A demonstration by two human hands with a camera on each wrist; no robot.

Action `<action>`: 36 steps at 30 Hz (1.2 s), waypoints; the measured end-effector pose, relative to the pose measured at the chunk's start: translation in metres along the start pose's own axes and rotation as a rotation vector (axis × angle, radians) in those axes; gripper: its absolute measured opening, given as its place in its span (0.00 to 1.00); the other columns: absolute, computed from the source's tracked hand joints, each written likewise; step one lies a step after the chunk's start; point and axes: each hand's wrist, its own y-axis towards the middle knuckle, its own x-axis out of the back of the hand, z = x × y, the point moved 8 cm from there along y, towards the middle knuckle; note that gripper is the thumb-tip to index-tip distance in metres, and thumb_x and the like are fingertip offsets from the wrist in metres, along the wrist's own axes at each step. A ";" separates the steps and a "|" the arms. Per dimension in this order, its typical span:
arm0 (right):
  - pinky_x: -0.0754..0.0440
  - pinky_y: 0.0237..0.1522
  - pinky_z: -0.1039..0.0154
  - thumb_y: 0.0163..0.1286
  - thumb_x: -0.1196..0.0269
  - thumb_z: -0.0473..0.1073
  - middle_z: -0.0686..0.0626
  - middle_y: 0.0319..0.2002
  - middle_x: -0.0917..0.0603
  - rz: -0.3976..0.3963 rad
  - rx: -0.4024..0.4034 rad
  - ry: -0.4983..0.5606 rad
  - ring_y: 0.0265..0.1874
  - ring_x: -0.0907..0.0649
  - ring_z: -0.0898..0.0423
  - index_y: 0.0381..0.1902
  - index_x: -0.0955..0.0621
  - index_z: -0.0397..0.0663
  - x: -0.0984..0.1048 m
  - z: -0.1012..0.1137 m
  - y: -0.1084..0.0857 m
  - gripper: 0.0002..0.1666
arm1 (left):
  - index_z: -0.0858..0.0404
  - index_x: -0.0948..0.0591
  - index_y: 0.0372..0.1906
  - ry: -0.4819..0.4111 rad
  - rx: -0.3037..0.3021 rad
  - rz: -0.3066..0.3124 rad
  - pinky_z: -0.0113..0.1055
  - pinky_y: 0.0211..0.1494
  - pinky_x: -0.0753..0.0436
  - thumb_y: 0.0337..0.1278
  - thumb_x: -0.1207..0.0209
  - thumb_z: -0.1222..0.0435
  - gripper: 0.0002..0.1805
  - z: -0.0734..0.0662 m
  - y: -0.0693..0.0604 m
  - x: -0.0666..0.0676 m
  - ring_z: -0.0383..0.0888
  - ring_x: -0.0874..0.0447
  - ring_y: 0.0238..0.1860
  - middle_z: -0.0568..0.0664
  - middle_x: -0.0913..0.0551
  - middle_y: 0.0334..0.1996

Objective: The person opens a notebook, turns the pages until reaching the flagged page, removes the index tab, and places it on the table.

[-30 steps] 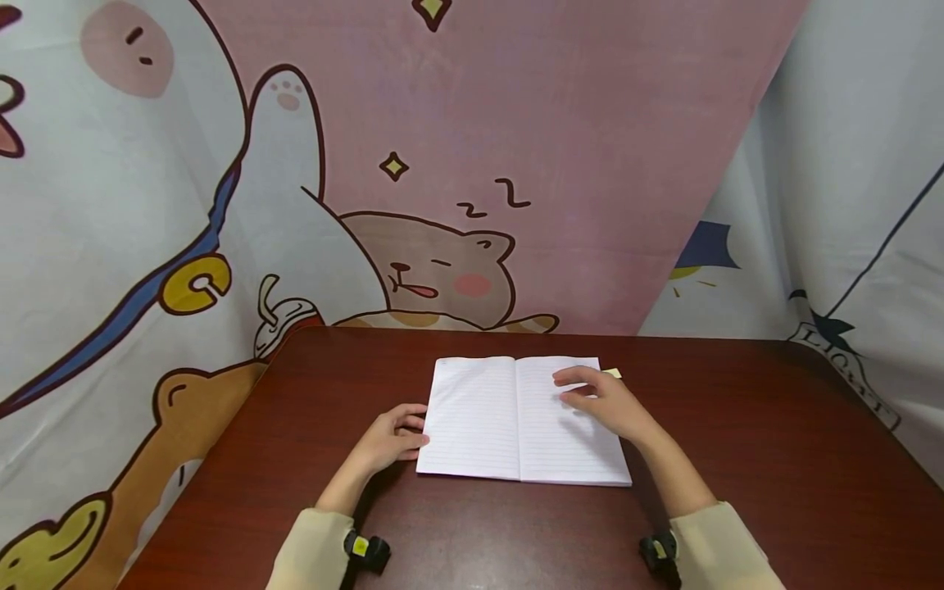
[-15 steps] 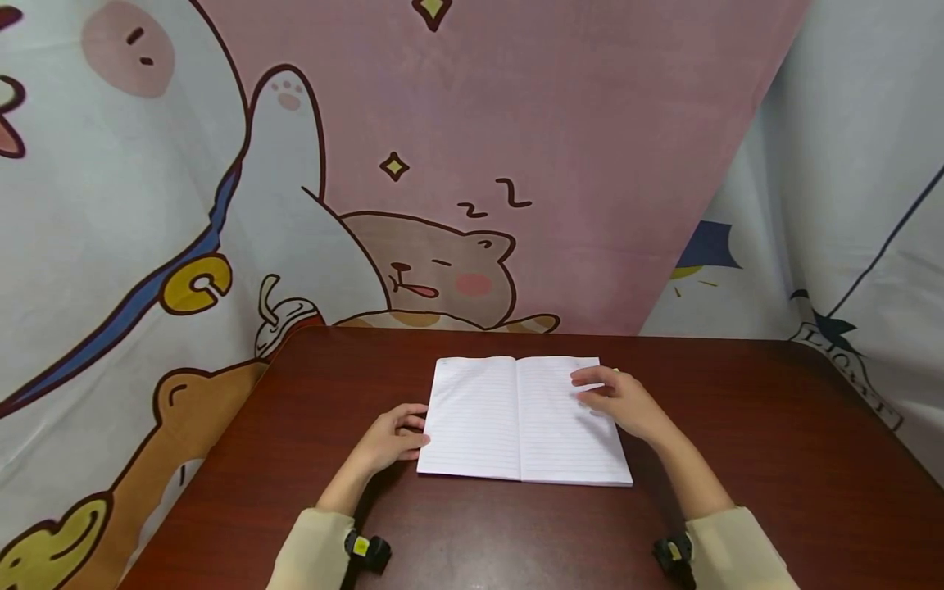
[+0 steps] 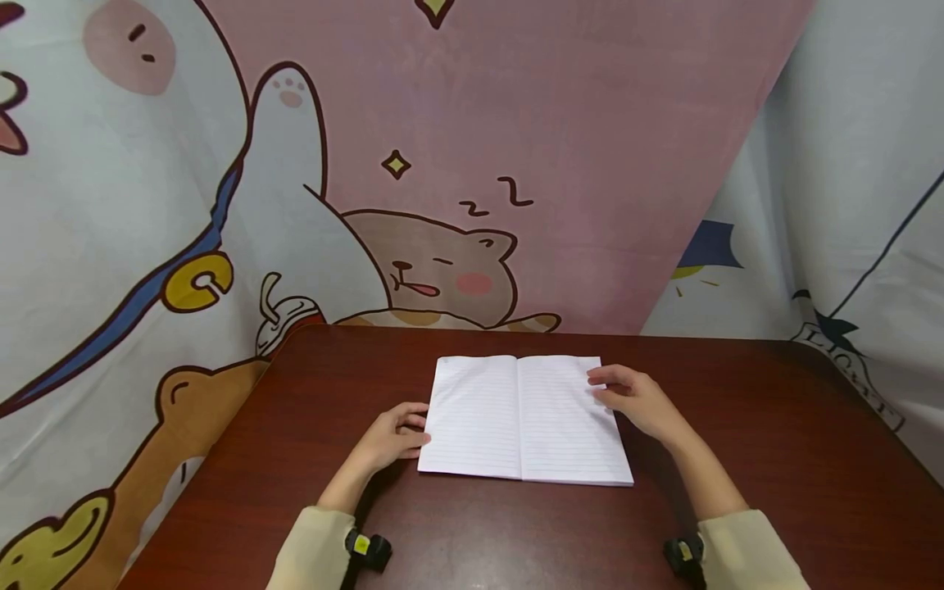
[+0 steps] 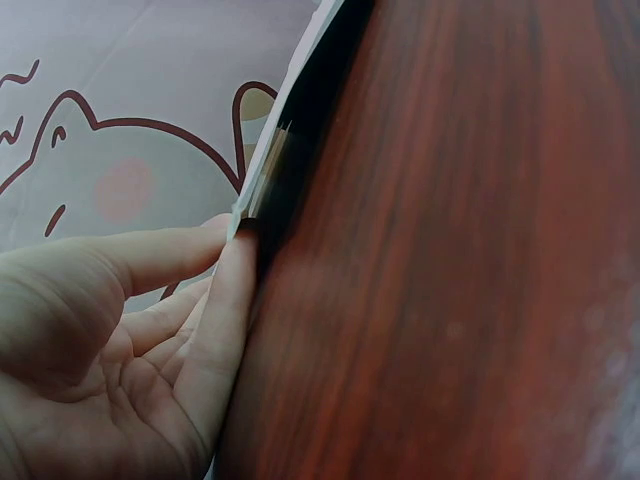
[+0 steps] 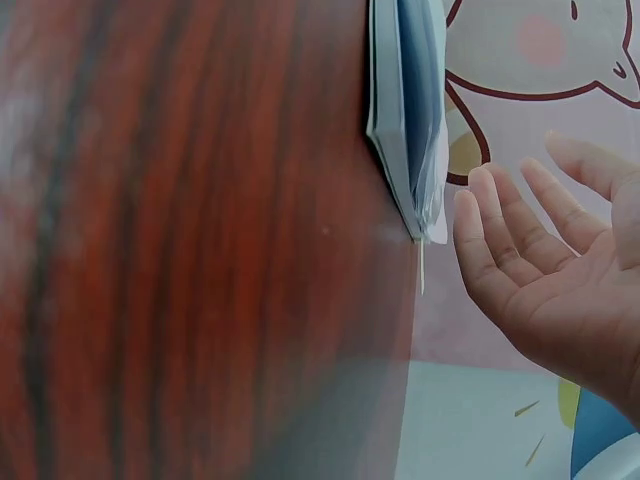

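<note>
An open notebook [image 3: 472, 418] with white lined pages lies on the dark reddish-brown table [image 3: 472, 533]. At its left edge, my left hand [image 3: 389, 434] pinches the notebook's side between thumb and fingers; the left wrist view shows the thumb and a finger meeting at the page edge [image 4: 290, 85]. My right hand [image 3: 637, 397] hovers by the upper right edge, its fingers loosely bent and holding nothing. In the right wrist view that hand [image 5: 560, 265] is apart from the notebook [image 5: 405, 120], and a thin pale tab [image 5: 422, 268] sticks out from the notebook's side.
Behind the table hangs a curtain [image 3: 590, 164] printed with cartoon animals on pink and white. Each wrist wears a black camera, one on the left [image 3: 369, 551] and one on the right [image 3: 683, 555].
My right hand has moved right, from over the right page to that page's outer edge. The small yellowish tab seen earlier is hidden in the head view. My left hand stays put.
</note>
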 end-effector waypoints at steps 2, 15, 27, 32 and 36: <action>0.17 0.39 0.69 0.71 0.38 0.38 0.32 0.53 0.17 -0.004 -0.016 -0.006 0.43 0.16 0.50 0.58 0.22 0.32 0.002 -0.003 0.000 0.21 | 0.72 0.31 0.68 0.002 0.004 -0.003 0.38 0.42 0.12 0.62 0.37 0.71 0.30 0.000 0.000 0.000 0.40 0.17 0.40 0.67 0.22 0.52; 0.13 0.45 0.61 0.73 0.39 0.38 0.31 0.57 0.20 -0.009 -0.086 0.014 0.53 0.18 0.42 0.61 0.25 0.31 0.011 -0.015 -0.002 0.23 | 0.74 0.32 0.68 0.011 0.000 -0.005 0.41 0.42 0.12 0.62 0.37 0.71 0.30 -0.002 0.000 0.000 0.41 0.17 0.39 0.68 0.22 0.52; 0.13 0.48 0.55 0.74 0.40 0.41 0.28 0.59 0.22 0.007 -0.192 0.013 0.57 0.20 0.39 0.64 0.28 0.29 0.011 -0.028 -0.004 0.27 | 0.73 0.31 0.67 0.010 0.002 -0.007 0.39 0.41 0.12 0.62 0.38 0.72 0.29 -0.001 0.001 0.000 0.39 0.17 0.38 0.67 0.21 0.52; 0.14 0.50 0.55 0.74 0.40 0.41 0.26 0.59 0.23 0.053 -0.210 0.021 0.57 0.20 0.38 0.65 0.30 0.25 0.009 -0.031 -0.006 0.29 | 0.73 0.31 0.68 0.005 0.010 0.000 0.39 0.42 0.12 0.63 0.38 0.72 0.30 -0.002 0.000 0.000 0.39 0.17 0.38 0.67 0.22 0.52; 0.14 0.51 0.54 0.74 0.40 0.40 0.26 0.60 0.24 0.078 -0.219 0.009 0.59 0.21 0.37 0.65 0.30 0.24 0.008 -0.032 -0.006 0.30 | 0.73 0.32 0.68 0.001 0.015 0.000 0.40 0.42 0.12 0.63 0.38 0.72 0.30 -0.001 -0.001 -0.001 0.40 0.17 0.39 0.68 0.22 0.53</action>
